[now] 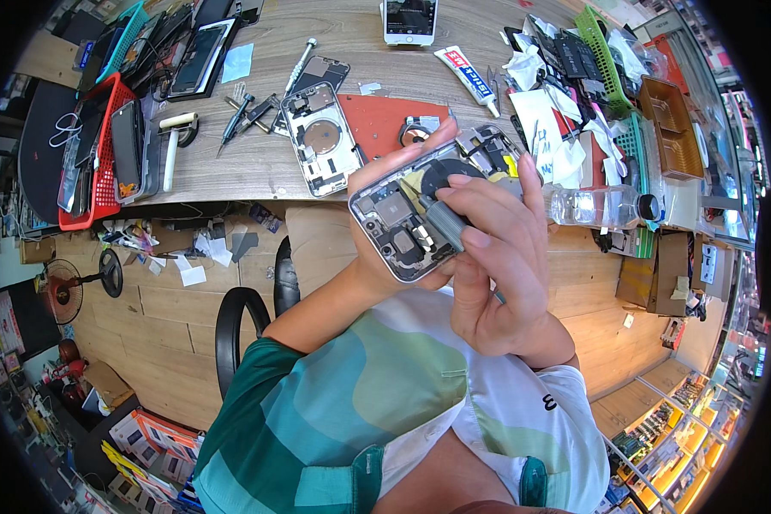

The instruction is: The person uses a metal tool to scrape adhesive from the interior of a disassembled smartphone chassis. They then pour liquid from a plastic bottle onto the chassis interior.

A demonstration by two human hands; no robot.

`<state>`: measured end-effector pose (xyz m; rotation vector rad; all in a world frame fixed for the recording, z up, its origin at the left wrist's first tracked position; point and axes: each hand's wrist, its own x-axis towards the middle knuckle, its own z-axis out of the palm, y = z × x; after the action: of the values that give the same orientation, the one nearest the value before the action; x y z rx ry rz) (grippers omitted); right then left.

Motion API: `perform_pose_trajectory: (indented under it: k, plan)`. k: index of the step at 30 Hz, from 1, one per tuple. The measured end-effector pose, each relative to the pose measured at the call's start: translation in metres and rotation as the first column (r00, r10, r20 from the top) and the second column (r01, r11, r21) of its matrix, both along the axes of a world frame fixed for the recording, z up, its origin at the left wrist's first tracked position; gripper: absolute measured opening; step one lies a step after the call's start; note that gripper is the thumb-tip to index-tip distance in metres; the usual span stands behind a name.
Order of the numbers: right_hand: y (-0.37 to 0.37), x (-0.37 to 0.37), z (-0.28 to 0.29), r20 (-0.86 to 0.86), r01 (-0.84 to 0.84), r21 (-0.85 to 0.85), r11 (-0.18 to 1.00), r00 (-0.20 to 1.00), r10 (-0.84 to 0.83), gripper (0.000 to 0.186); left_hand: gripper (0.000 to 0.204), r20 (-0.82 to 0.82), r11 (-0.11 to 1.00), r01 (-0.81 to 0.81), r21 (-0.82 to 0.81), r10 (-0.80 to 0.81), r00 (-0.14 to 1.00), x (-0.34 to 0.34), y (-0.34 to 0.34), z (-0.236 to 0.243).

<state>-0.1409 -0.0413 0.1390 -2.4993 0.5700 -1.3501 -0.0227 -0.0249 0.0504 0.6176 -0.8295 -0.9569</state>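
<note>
An opened phone (394,210) with its inner parts bare lies tilted in my left hand (397,163), which is closed round its edges from below. Over it, the fingers of my right hand (510,248) close on a grey rod-shaped tool (444,224); its exact kind is unclear, and its tip lies close to the phone's inside. My fingers partly hide a dark round part inside the phone. Beyond my hands, a second opened phone housing (321,141) with a brown circle rests on the table, beside a red mat (377,120).
A screwdriver (301,64) and tweezers-like tools lie near the housing. A white-and-blue tube (469,79) lies to the right, by a clear bottle (595,207). Red basket (103,154) and a white-headed hammer (171,150) are at left. An upright phone (409,21) stands far back.
</note>
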Motion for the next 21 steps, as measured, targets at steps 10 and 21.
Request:
perform_pose_trajectory:
  k: [10,21]
  plan:
    - [-0.001,-0.003,0.002,-0.013,-0.002,0.033,0.999,1.0,0.002,0.029,0.104,0.144,0.981,-0.054,-0.188,0.082,0.986,0.003,-0.005,-0.002]
    - [-0.005,-0.011,0.001,0.025,-0.072,0.07,0.995,0.997,0.071,0.032,0.102,0.182,0.916,-0.068,-0.396,0.151,0.972,0.004,-0.018,-0.017]
